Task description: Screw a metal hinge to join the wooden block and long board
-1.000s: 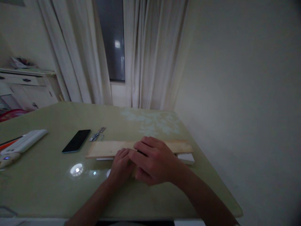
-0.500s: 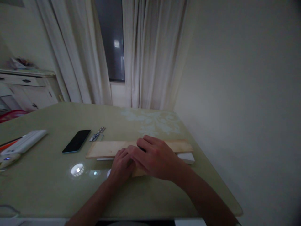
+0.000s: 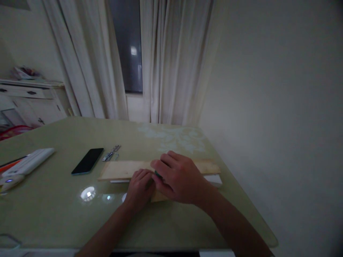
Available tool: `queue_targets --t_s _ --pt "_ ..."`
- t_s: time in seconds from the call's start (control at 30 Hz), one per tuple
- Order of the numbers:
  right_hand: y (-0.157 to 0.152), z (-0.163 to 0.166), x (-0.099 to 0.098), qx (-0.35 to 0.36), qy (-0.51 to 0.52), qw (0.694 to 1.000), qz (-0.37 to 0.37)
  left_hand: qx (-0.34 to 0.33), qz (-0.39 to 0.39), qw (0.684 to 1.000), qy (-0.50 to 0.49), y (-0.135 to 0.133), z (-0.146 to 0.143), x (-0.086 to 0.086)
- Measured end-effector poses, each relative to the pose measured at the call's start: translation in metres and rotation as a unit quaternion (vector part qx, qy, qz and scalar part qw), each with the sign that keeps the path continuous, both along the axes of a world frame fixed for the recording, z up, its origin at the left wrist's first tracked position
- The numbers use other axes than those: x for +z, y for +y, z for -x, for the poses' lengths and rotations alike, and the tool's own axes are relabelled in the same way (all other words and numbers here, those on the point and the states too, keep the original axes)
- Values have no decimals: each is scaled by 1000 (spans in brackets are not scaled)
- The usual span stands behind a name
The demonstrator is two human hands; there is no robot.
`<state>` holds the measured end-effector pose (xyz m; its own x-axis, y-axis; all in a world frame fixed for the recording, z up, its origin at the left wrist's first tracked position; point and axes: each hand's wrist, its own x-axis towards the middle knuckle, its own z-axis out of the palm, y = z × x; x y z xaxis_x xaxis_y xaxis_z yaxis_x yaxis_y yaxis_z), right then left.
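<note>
A pale wooden board point(image 3: 118, 170) lies across the table in front of me, raised on a white block point(image 3: 213, 179) that shows under its right end. Another piece of wood point(image 3: 158, 196) juts out toward me below its middle. My left hand point(image 3: 140, 185) is closed at the board's near edge, its fingertips hidden against my other hand. My right hand point(image 3: 179, 178) grips a small dark green handle point(image 3: 158, 174), mostly covered by the fingers. What the handle's far end touches is hidden.
Left of the board lie a black phone point(image 3: 88, 161) and silver metal pieces point(image 3: 112, 152) that look like hinges. A long white device point(image 3: 29, 162) rests farther left beside an orange item point(image 3: 10, 165). A wall point(image 3: 268, 125) borders the table's right side.
My right hand has turned slightly and its fingers have shifted on the handle, showing more green. My left hand and the board have stayed put.
</note>
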<state>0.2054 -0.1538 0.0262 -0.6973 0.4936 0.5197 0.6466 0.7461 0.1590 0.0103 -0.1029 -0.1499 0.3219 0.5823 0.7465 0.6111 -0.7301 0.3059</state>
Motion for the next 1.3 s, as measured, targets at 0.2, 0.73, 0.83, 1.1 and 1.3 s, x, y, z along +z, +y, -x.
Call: queue_targets --t_s 0.2,0.73,0.83,1.1,1.3 --pt "4 -4 -2 -71 29 997 -10 -6 3 1000 -6 -2 -1 5" --pt "-2 -1 1 -31 7 999 16 10 -3 1000 4 -3 -4 3" --pt "3 -4 1 -153 31 987 23 10 7 1000 9 -3 -4 6" --pt "2 1 -2 -5 23 1000 9 24 -25 999 13 -2 -5 0" --pt "5 -3 -1 -155 58 986 36 29 -4 999 18 -2 -5 2"
